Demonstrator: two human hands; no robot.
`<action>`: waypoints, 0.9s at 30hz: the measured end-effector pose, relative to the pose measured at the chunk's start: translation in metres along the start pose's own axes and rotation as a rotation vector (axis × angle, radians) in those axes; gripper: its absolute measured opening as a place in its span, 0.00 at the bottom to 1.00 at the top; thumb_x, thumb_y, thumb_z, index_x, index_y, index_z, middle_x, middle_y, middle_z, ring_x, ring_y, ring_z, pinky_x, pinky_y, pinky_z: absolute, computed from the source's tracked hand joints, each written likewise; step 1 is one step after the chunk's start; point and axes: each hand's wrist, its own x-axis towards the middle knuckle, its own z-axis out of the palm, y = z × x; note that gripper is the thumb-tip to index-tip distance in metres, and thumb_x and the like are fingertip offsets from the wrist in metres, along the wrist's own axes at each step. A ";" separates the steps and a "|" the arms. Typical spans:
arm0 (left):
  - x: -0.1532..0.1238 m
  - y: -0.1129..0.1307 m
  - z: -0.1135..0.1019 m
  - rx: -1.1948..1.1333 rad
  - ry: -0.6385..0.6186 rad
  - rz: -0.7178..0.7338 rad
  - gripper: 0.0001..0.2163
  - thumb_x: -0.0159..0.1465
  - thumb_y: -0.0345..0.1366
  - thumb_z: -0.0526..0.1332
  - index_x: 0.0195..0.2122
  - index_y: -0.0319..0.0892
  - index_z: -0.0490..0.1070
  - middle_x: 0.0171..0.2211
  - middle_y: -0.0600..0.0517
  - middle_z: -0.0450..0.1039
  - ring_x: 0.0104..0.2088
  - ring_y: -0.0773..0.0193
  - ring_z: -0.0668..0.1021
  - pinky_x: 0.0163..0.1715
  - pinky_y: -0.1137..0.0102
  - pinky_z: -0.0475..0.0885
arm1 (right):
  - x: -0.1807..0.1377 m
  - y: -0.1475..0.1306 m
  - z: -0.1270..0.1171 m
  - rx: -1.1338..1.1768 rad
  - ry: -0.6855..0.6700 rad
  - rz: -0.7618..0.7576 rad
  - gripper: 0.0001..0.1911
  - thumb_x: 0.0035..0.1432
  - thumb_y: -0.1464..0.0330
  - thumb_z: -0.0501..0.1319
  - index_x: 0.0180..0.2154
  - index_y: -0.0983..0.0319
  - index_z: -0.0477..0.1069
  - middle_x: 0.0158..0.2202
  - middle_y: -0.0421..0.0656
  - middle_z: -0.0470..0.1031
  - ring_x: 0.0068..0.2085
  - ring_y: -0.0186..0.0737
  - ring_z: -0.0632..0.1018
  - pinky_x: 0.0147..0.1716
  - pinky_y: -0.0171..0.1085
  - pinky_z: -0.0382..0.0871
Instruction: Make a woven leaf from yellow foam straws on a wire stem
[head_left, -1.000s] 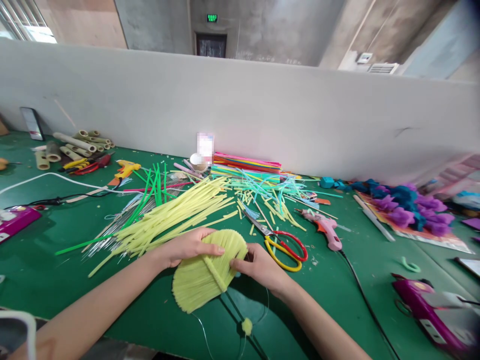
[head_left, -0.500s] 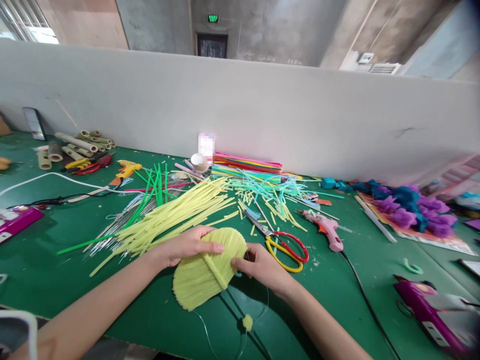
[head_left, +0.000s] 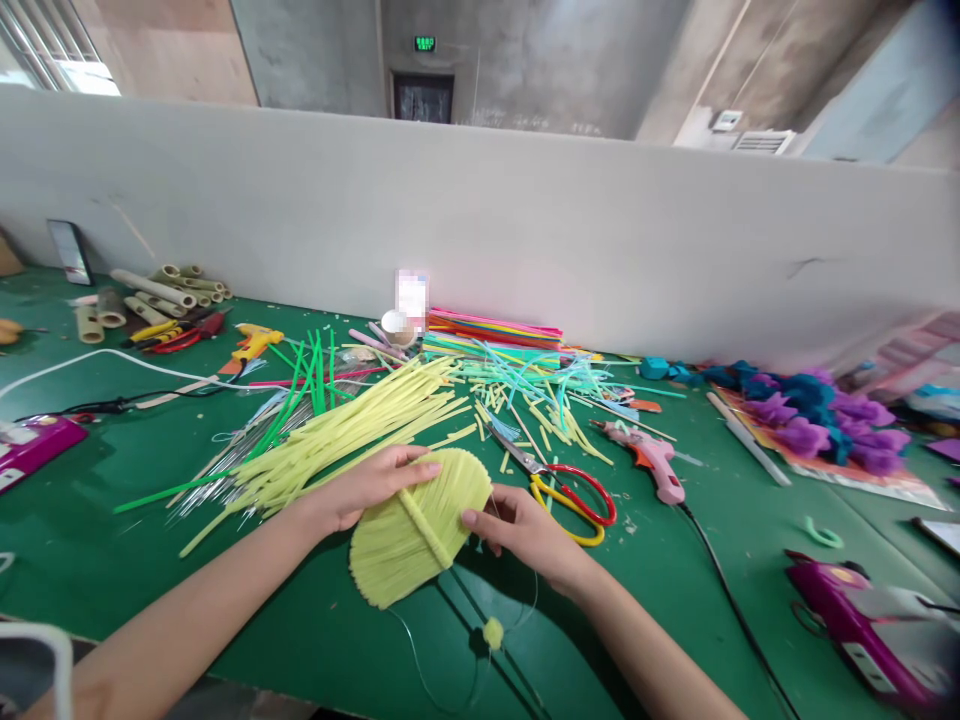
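Note:
A fan-shaped piece made of yellow pipe cleaners (head_left: pixel 416 545) is held between my two hands, tilted above the green table. My left hand (head_left: pixel 382 485) grips its upper left edge, thumb on top and fingers partly hidden behind it. At its right edge, my right hand (head_left: pixel 517 530) pinches the rim between thumb and curled fingers. A raised yellow rib runs across the piece, and a thin stem with a small yellow knob (head_left: pixel 493 633) extends from it toward me. Clear thread loops below. Scissors with red and yellow handles (head_left: pixel 574 500) lie right of my right hand.
Yellow pipe cleaners (head_left: pixel 360 410) are heaped behind my left hand. A pink glue gun (head_left: pixel 652 460) lies to the right, its cord running forward. A yellow glue gun (head_left: pixel 255 342), bamboo pieces (head_left: pixel 157 290) and purple flowers (head_left: pixel 847 420) are farther off. A pale partition (head_left: pixel 600 230) stands behind.
The yellow piece has tilted slightly and its lower left edge has risen a little. My left thumb has shifted slightly left on it. The grip of both hands stays.

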 end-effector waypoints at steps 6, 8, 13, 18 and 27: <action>0.001 0.001 0.000 -0.072 0.050 -0.011 0.25 0.53 0.49 0.71 0.48 0.42 0.73 0.45 0.47 0.79 0.47 0.52 0.78 0.43 0.66 0.72 | 0.001 0.000 0.000 0.050 0.055 -0.026 0.21 0.55 0.52 0.66 0.38 0.63 0.73 0.27 0.37 0.69 0.28 0.33 0.71 0.24 0.31 0.66; 0.001 0.002 0.000 -0.066 0.058 -0.005 0.25 0.52 0.49 0.71 0.48 0.41 0.74 0.45 0.46 0.79 0.47 0.51 0.78 0.43 0.66 0.72 | 0.001 -0.001 -0.003 0.088 0.088 -0.037 0.21 0.54 0.53 0.66 0.41 0.63 0.71 0.29 0.39 0.71 0.31 0.35 0.74 0.26 0.32 0.69; 0.001 0.004 -0.001 -0.088 0.089 -0.018 0.26 0.50 0.49 0.73 0.46 0.41 0.74 0.45 0.45 0.79 0.48 0.51 0.78 0.44 0.65 0.71 | 0.000 -0.003 -0.012 0.096 0.267 -0.036 0.19 0.53 0.53 0.66 0.33 0.63 0.70 0.27 0.40 0.72 0.27 0.34 0.73 0.23 0.32 0.68; 0.002 0.004 -0.001 -0.109 0.093 -0.031 0.26 0.50 0.48 0.73 0.47 0.41 0.73 0.46 0.45 0.78 0.48 0.52 0.78 0.44 0.66 0.71 | 0.001 -0.001 -0.016 0.056 0.238 -0.022 0.21 0.54 0.51 0.65 0.28 0.64 0.71 0.27 0.42 0.75 0.27 0.34 0.74 0.24 0.32 0.68; -0.001 0.002 -0.008 0.136 -0.079 -0.006 0.16 0.56 0.45 0.68 0.43 0.42 0.77 0.41 0.50 0.80 0.43 0.56 0.78 0.40 0.70 0.70 | 0.000 -0.001 -0.005 0.067 0.192 -0.052 0.18 0.52 0.54 0.67 0.28 0.63 0.73 0.24 0.40 0.74 0.26 0.34 0.74 0.26 0.33 0.67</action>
